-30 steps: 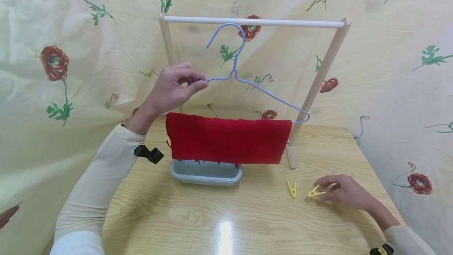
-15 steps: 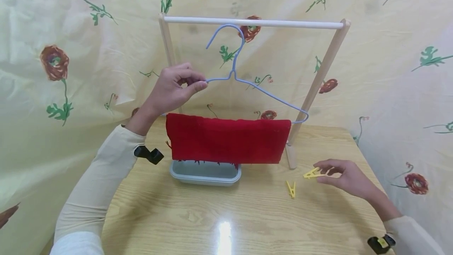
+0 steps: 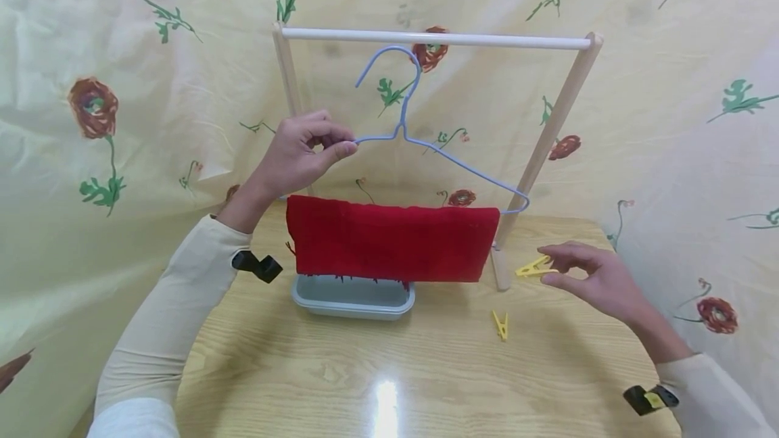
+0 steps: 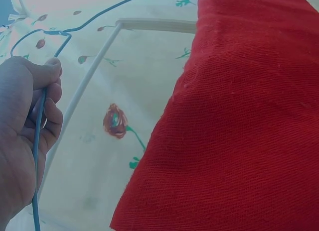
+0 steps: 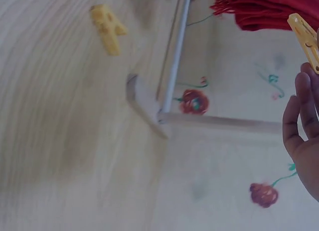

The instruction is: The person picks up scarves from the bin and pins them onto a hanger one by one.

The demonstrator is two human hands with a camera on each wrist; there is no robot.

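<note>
My left hand (image 3: 304, 147) pinches the left shoulder of a blue wire hanger (image 3: 462, 166) between thumb and fingers, holding it up in front of the rack. Over the hanger's lower bar hangs a folded red cloth (image 3: 392, 238) with a fringed edge; in the left wrist view the cloth (image 4: 229, 121) fills the right side. My right hand (image 3: 599, 279) pinches a yellow clothespin (image 3: 533, 268) above the table, to the right of the cloth and apart from it. A second yellow clothespin (image 3: 501, 326) lies on the table.
Behind the hanger stands a rack with a white rail (image 3: 487, 39) and wooden posts (image 3: 550, 134). Below the cloth, a pale blue-grey tray (image 3: 353, 309) sits on the wooden table (image 3: 328, 370). A flowered sheet (image 3: 176, 53) hangs at the back and sides.
My right hand has lifted the clothespin off the table and carried it up, slightly left, toward the cloth's right end. The hanger has dropped very slightly in my left hand.
</note>
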